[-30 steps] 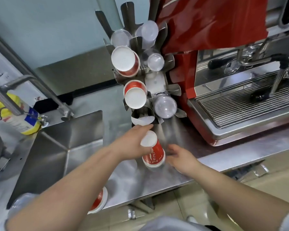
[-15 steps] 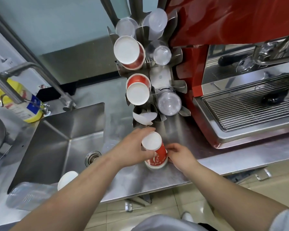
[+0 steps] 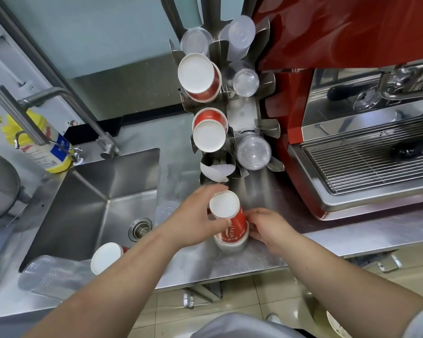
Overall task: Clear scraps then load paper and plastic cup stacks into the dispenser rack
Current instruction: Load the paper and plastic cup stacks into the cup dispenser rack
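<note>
Fingers (image 3: 220,224) of both hands now closed around red paper cup stack (image 3: 230,220) (upside down on worktop (image 3: 266,191)), just below dispenser rack (image 3: 242,113); right hand (image 3: 266,228) newly gripping, so lifting seems imminent.

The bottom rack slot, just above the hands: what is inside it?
The slot holds only a white paper piece with a scalloped edge, no cup stack. Its metal wall hides the lower part, so anything beneath cannot be seen.

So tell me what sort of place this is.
Most likely a café or drinks counter: a red espresso machine with a drip grate, a cup rack holding paper and plastic cups, and a steel sink beside them.
</note>
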Available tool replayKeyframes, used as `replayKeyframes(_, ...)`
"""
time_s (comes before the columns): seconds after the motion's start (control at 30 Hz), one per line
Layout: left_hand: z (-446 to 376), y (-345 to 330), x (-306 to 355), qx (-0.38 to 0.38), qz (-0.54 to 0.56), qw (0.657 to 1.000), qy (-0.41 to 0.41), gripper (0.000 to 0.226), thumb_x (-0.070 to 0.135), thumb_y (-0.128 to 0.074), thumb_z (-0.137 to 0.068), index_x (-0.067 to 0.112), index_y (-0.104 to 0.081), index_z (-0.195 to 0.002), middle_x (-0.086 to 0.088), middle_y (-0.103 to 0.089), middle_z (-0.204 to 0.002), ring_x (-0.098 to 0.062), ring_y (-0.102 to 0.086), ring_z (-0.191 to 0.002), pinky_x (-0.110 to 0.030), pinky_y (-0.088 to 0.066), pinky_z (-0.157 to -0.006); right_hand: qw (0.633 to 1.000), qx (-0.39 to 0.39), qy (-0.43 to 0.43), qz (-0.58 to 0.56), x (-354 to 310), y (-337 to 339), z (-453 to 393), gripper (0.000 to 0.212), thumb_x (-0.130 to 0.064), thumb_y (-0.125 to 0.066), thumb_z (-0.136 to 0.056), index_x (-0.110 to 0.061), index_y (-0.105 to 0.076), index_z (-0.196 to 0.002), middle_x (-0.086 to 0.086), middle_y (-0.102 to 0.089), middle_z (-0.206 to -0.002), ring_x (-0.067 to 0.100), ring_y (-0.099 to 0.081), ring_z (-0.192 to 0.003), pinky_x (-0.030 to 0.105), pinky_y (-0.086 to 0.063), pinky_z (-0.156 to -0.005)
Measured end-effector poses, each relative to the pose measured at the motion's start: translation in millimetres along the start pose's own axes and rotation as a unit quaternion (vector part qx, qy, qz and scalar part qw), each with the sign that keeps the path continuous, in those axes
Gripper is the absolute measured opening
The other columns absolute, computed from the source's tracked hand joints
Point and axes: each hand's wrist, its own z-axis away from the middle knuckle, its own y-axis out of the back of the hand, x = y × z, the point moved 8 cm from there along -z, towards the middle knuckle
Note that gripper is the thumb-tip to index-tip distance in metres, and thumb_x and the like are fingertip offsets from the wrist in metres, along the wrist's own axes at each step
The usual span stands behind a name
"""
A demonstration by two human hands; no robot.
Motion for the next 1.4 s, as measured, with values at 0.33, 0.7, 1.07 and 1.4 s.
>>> replayKeyframes(0.33,0.4,19.9,15.6,0.037,0.048,0.998,-0.027,0.067,0.035,-0.071,-0.071,0.035,-0.045,-0.133,0.012,-0.047,-0.133,-0.005,-0.047,-0.125,-0.035,-0.044,-0.106,0.997,0.013,0.042,-0.06,-40.1,9.4,8.6,0.021,-0.003,-0.053,-0.09,-0.002,-0.066,-0.106,0.014,-0.072,-0.09,0.02,-0.069,-0.075,0.034,-0.058,-0.078)
replayKeyframes(0.7,24.0,59.8,61.6,0.087,0.005,0.989,-0.118,0.073,0.023,-0.076,-0.078,0.032,-0.042,-0.141,0.016,-0.047,-0.132,0.015,-0.037,-0.121,-0.003,-0.031,-0.1,0.987,-0.032,0.122,-0.098,-88.0,2.8,48.3,0.018,0.0,-0.055,-0.086,-0.002,-0.07,-0.096,0.012,-0.075,-0.084,0.019,-0.069,-0.072,0.031,-0.057,-0.075)
replayKeyframes(1.07,71.9,96.8,83.8,0.153,0.057,0.976,-0.142,0.076,0.037,-0.074,-0.072,0.052,-0.032,-0.134,0.023,-0.047,-0.135,0.001,-0.045,-0.128,-0.027,-0.042,-0.106,0.979,-0.107,0.157,-0.077,-103.0,-25.9,92.6,0.024,-0.002,-0.05,-0.09,0.0,-0.067,-0.107,0.016,-0.073,-0.097,0.022,-0.067,-0.082,0.034,-0.054,-0.08)
replayKeyframes(1.4,125.8,76.2,32.4,0.168,0.106,0.978,-0.066,0.072,0.048,-0.071,-0.067,0.067,-0.035,-0.126,0.032,-0.048,-0.129,0.0,-0.049,-0.125,-0.023,-0.041,-0.1,0.985,-0.157,0.068,-0.038,-41.8,-60.1,103.4,0.023,0.002,-0.05,-0.088,-0.003,-0.071,-0.098,0.02,-0.073,-0.096,0.026,-0.069,-0.084,0.036,-0.054,-0.078)
